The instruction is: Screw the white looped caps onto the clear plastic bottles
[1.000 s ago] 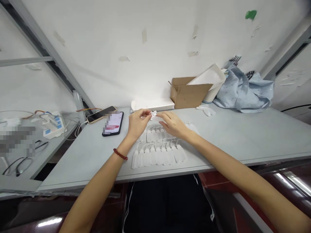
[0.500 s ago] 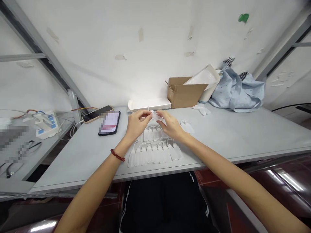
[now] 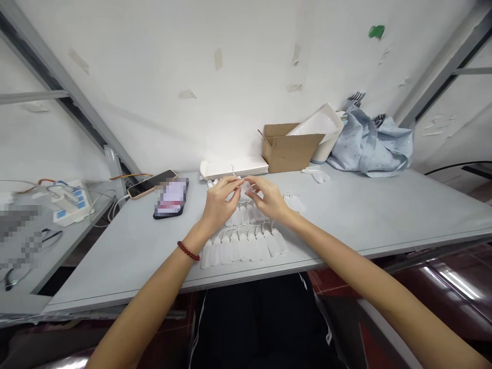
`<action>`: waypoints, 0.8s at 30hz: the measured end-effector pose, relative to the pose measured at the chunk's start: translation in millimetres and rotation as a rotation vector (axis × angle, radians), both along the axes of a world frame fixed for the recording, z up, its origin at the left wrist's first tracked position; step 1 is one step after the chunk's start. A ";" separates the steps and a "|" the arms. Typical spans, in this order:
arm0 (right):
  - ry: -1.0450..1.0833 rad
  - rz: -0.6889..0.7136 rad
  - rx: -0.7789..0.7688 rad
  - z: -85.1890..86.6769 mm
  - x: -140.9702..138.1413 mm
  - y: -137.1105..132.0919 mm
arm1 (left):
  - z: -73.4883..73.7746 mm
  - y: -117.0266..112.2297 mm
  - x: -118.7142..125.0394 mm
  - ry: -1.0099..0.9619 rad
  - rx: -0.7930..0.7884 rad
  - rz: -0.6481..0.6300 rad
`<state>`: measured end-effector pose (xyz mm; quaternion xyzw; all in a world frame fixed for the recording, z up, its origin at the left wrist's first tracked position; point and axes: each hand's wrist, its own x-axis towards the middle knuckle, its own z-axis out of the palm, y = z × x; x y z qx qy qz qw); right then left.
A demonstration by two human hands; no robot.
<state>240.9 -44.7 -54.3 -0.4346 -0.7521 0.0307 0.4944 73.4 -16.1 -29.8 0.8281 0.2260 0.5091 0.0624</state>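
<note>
"What's nearest?"

"White tags in rows by the front edge of the table."

"And beyond?"

"The left hand and right hand, both pinching one small whitish piece (partly hidden)."

"Farther back?"

"An open cardboard box."

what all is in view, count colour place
table: 1, grey, middle
held piece: 1, whitish, over table
looped pieces: many, whitish, on table
phones: 2, black and lilac screens, table left
stack: 1, white, table back
box: 1, brown, beside stack
container: 1, white, beside box
bag: 1, light blue, back right
power strip: 1, white-blue, left
cables: several, mostly white, left
wall: 1, white, behind
bracelet: 1, red, left wrist
left hand: 1, bare, over table
right hand: 1, bare, over table
</note>
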 end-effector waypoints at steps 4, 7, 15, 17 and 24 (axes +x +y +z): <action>0.182 0.039 -0.144 4.1 -1.5 -2.3 | -0.7 0.9 0.1 0.028 0.072 -0.007; 0.278 0.058 -0.202 7.4 -3.1 -5.1 | -0.3 0.8 -0.1 0.039 0.109 -0.006; 0.404 0.101 -0.247 9.7 -5.9 -6.9 | 0.7 -1.3 -1.3 0.053 0.174 -0.012; 0.424 0.090 -0.275 10.6 -5.9 -7.3 | 0.7 -1.5 -1.3 0.064 0.174 -0.018; 0.530 0.075 -0.378 16.8 -7.7 -10.6 | 2.8 -1.7 -2.1 0.065 0.141 0.013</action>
